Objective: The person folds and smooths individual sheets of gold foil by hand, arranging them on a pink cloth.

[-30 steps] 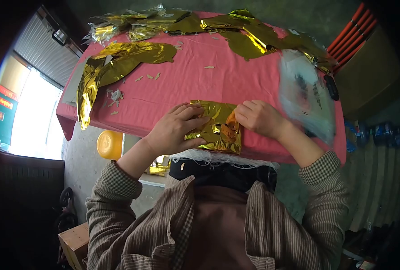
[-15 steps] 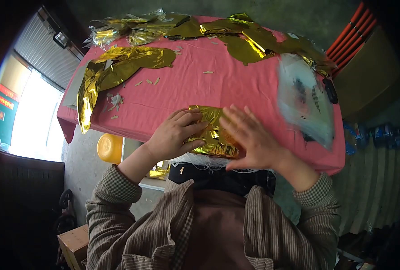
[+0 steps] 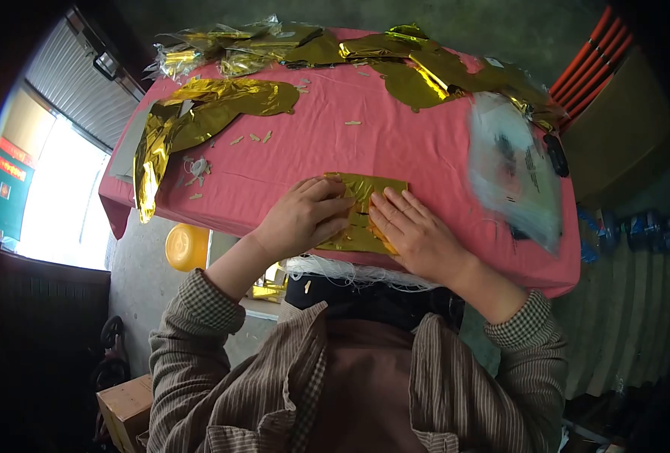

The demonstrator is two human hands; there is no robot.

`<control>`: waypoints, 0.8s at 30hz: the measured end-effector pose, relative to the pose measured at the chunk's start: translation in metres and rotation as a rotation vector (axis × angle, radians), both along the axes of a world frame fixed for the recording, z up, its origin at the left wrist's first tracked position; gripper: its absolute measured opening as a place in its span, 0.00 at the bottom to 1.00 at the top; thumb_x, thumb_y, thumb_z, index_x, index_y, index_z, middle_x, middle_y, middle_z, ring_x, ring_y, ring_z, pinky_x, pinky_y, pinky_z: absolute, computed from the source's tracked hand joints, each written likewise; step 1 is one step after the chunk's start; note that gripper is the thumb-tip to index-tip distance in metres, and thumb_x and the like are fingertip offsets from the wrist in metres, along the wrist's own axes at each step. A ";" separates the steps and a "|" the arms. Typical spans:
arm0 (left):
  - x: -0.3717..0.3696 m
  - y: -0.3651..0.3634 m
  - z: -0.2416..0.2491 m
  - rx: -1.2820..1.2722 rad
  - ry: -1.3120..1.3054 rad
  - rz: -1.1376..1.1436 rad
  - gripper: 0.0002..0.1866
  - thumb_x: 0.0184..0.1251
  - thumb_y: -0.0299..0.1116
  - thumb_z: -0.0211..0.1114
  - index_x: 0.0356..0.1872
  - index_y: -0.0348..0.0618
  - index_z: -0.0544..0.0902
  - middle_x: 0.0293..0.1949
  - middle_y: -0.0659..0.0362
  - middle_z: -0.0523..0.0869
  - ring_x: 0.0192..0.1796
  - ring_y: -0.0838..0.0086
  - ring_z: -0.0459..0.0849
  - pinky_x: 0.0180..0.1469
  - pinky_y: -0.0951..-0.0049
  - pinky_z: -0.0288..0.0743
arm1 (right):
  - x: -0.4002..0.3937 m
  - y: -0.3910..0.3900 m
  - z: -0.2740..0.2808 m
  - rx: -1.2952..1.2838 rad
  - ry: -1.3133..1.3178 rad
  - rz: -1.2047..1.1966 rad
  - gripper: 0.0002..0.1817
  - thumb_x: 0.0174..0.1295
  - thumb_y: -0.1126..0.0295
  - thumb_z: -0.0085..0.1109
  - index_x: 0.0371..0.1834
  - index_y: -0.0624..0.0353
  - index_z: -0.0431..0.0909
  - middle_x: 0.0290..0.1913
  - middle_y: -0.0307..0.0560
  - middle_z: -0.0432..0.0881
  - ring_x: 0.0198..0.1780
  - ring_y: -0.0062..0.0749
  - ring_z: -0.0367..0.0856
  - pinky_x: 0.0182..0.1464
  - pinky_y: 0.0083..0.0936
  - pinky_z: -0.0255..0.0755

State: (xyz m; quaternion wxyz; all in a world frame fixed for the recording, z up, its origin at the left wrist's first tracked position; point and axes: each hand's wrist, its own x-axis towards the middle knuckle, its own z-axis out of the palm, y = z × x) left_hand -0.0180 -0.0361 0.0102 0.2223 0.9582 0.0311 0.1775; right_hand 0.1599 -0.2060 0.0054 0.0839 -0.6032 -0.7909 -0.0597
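Note:
A folded gold foil piece [image 3: 359, 235] lies flat near the front edge of the pink-covered table [image 3: 320, 143]. On its left part rests my left hand [image 3: 302, 217], fingers bent and held together, pressing on the foil. My right hand [image 3: 419, 235] lies on the foil's right part with its fingers stretched out flat. Between the two hands a strip of the foil shows. White strings [image 3: 350, 272] hang at the table edge just below the foil.
Gold foil sheets [image 3: 229, 106] lie at the left, with more along the far edge. Clear plastic bags [image 3: 512, 162] and a black object [image 3: 555, 155] are at the right. Small paper bits [image 3: 352, 122] are scattered about. A yellow container [image 3: 187, 247] stands below the left side.
My right hand has come down onto the foil, fingers now closer together. The foil's near edge looks flatter and tidier. My left hand has barely shifted.

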 end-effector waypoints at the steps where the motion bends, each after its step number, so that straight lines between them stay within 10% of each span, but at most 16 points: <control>1: 0.003 0.003 -0.001 -0.008 -0.004 -0.008 0.18 0.54 0.33 0.65 0.46 0.38 0.80 0.49 0.50 0.76 0.56 0.55 0.73 0.58 0.61 0.67 | 0.004 0.003 0.002 -0.002 0.001 0.000 0.31 0.54 0.64 0.56 0.62 0.65 0.64 0.67 0.55 0.61 0.69 0.47 0.56 0.70 0.44 0.47; 9: 0.009 0.005 0.004 0.000 -0.031 -0.035 0.20 0.53 0.39 0.66 0.45 0.39 0.80 0.45 0.52 0.76 0.52 0.57 0.75 0.55 0.62 0.68 | 0.028 0.004 0.043 -0.406 0.428 0.030 0.31 0.61 0.64 0.56 0.65 0.65 0.61 0.70 0.55 0.56 0.73 0.43 0.49 0.71 0.38 0.43; 12: 0.007 0.002 0.007 0.002 0.026 -0.031 0.23 0.52 0.39 0.67 0.49 0.38 0.78 0.50 0.50 0.74 0.57 0.55 0.71 0.59 0.61 0.66 | 0.034 0.018 0.013 -0.063 0.641 -0.156 0.30 0.61 0.63 0.55 0.65 0.65 0.61 0.69 0.57 0.56 0.73 0.43 0.46 0.72 0.39 0.39; 24: 0.006 0.001 0.006 0.012 0.075 -0.016 0.24 0.52 0.36 0.68 0.51 0.39 0.77 0.53 0.49 0.73 0.61 0.54 0.69 0.61 0.59 0.64 | 0.009 0.022 -0.006 -0.196 0.249 -0.263 0.33 0.67 0.57 0.40 0.69 0.69 0.48 0.72 0.61 0.47 0.74 0.47 0.39 0.73 0.41 0.31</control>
